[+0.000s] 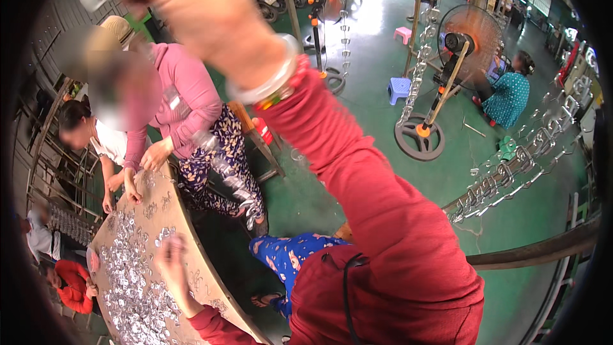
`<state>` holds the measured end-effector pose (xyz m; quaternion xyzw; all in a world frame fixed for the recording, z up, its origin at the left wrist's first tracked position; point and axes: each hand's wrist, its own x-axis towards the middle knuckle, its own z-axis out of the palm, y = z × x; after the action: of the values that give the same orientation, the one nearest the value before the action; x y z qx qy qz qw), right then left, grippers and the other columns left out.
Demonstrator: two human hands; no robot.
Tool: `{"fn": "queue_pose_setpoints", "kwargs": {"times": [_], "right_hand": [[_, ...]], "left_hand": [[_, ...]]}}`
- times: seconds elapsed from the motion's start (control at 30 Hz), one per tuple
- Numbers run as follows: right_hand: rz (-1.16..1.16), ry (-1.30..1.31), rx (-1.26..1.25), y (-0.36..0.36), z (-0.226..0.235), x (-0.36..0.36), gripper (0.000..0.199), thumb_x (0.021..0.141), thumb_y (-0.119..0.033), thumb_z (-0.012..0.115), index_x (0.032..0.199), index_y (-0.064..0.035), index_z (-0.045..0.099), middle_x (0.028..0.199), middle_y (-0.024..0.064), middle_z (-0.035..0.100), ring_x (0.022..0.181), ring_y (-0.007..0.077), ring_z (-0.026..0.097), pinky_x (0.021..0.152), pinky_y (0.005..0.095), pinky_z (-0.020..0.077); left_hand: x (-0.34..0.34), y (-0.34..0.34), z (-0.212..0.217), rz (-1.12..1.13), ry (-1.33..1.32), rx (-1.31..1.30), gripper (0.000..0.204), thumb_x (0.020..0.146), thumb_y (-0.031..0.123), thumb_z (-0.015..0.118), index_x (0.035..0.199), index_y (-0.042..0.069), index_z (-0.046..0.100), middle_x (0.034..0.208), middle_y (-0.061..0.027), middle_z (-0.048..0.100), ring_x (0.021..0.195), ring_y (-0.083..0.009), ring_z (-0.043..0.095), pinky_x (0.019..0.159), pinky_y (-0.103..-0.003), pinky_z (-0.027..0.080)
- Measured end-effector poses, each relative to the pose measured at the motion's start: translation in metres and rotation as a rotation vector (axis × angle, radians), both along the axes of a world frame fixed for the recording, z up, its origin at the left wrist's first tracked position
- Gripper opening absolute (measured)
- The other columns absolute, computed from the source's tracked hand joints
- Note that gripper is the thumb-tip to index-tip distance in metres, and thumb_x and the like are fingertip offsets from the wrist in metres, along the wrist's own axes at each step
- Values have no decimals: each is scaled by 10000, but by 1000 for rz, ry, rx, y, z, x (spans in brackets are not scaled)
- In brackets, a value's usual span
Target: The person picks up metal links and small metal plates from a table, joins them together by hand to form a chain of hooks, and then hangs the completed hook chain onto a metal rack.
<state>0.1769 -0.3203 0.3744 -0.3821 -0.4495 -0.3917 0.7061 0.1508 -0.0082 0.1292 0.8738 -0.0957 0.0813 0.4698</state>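
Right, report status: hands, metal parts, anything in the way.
Right hand raised, blurred, gripping a silver metal loop. Left hand over the table, grip unclear. Loose metal parts strewn across it. Co-worker in pink close by.

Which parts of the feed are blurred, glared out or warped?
Head view: the raised right hand is motion-blurred, the left hand soft too; white glare washes over the far floor; fisheye bending grows toward the black rim.

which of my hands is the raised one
Your right hand, with the white bangle: it is high at the picture's upper left, holding a metal piece. Your left hand is lower, beside the pile of loose pieces.
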Motion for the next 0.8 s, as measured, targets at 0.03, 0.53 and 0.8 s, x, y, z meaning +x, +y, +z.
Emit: {"fn": "queue_pose_setpoints", "kwargs": {"times": [0.03, 0.53, 0.8], "right_hand": [[82, -30, -155, -24, 5, -11, 156, 833, -88, 635, 966, -7, 633, 806, 13, 645, 623, 50, 555, 556, 174, 437], [-902, 230, 11, -236, 19, -96, 179, 807, -89, 667, 969, -13, 664, 820, 4, 637, 700, 58, 556, 625, 196, 427], [-1121, 209, 61, -307, 33, -107, 167, 785, -93, 676, 936, -21, 686, 730, -22, 620, 643, 50, 516, 587, 200, 404]], "left_hand": [[8, 22, -39, -87, 172, 37, 254, 888, 256, 605, 915, 8, 653, 786, -8, 597, 715, -99, 521, 677, -261, 440], [-4, 95, -208, -102, 691, -217, 210, 907, 44, 534, 1082, -60, 586, 1098, -92, 585, 883, -156, 589, 785, -259, 523], [-19, 120, -220, -56, 647, -254, 207, 917, 67, 533, 1104, -9, 584, 1126, -56, 584, 905, -159, 596, 790, -246, 511]]}}
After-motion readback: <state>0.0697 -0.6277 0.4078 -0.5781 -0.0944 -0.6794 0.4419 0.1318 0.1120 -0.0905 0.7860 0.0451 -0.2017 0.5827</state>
